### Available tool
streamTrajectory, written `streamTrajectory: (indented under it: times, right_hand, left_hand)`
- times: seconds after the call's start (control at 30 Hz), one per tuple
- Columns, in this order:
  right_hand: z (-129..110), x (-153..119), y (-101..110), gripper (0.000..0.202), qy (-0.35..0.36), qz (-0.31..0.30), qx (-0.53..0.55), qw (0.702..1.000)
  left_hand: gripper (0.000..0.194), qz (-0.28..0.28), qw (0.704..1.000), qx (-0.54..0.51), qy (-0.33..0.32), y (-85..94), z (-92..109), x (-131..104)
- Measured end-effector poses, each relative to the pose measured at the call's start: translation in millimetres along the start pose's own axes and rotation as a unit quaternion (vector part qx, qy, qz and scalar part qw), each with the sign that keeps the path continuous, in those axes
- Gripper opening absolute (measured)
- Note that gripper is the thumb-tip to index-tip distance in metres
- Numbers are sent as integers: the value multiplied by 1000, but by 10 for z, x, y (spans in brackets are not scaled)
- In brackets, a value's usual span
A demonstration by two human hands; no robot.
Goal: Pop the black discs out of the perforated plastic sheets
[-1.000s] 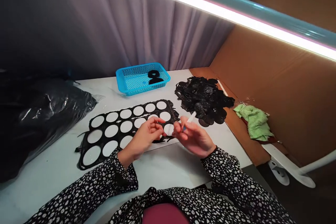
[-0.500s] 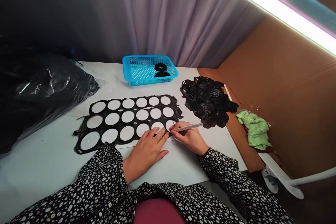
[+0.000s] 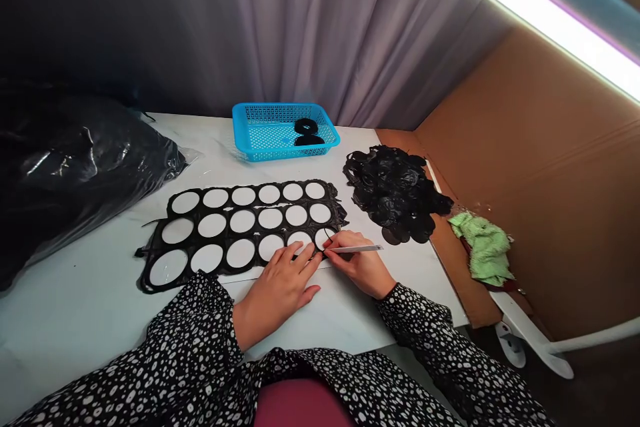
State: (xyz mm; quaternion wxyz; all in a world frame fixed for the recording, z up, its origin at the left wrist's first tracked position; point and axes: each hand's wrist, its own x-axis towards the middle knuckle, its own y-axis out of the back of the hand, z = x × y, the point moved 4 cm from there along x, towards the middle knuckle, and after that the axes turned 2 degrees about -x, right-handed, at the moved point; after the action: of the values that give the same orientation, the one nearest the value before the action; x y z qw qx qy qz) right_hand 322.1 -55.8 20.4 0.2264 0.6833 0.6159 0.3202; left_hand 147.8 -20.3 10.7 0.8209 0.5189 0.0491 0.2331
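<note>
A thin black sheet (image 3: 225,213) with rows of large round holes lies on the white table, and white shows through the holes. My left hand (image 3: 280,287) lies open, fingers spread, on the sheet's near edge toward its right corner. Beside it, my right hand (image 3: 360,265) is closed in a pen-like pinch on a slim silver tool (image 3: 363,249). The tool's inner tip is hidden by the fingers at the near right hole. A thin black strand (image 3: 327,234) sticks up there.
A blue basket (image 3: 243,137) holding black rings stands at the back. Right of the sheet is a heap of black round pieces (image 3: 395,190). A green cloth (image 3: 483,247) lies by the cardboard wall (image 3: 545,167). A large black-filled plastic bag (image 3: 85,167) sits at left.
The slim silver tool's outer end has tipped slightly downward in my right hand. The black strand at the near right hole now leans up to the left. My left hand stays in place.
</note>
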Motion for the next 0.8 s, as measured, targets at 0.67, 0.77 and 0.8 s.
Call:
streamTrajectory:
  times: [0.67,0.77,0.8]
  right_hand:
    - [390,668,476,21,-29,86,-9,996]
    - [250,621,173,20,-15,-5,57,998]
    - [227,608,115,20,-11,-22,67,997]
  left_hand:
    - [47,27,999,-27,11,132,-101,109]
    - [60,42,998,-31,15,79,-183,229]
    - [61,45,998,-32,18,58,-209,256]
